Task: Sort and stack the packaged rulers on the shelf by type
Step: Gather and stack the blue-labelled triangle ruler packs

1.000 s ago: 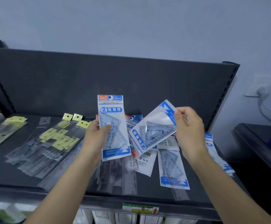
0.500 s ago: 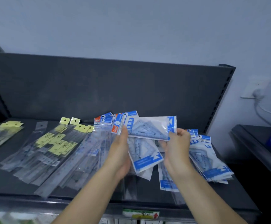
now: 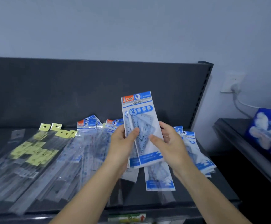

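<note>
Now, shelf (image 3: pixel 212 191) has spread piles: yellow-tag long rulers (image 3: pixel 34 152) at left. Held set-square packs (image 3: pixel 141 126) upright over mid shelf, left hand (image 3: pixel 123 143) & right hand (image 3: pixel 168 143) grip clamped on both sides. Tip: align edges flush bef. stacking w/ blue pile (image 3: pixel 196 151).

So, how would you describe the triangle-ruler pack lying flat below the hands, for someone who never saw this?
On the dark shelf, find the right hand holding upright packs near the middle. Just beneath that hand one pack lies flat, blue band toward the front edge. Unlike the fanned pile to its right, it lies single.
</note>
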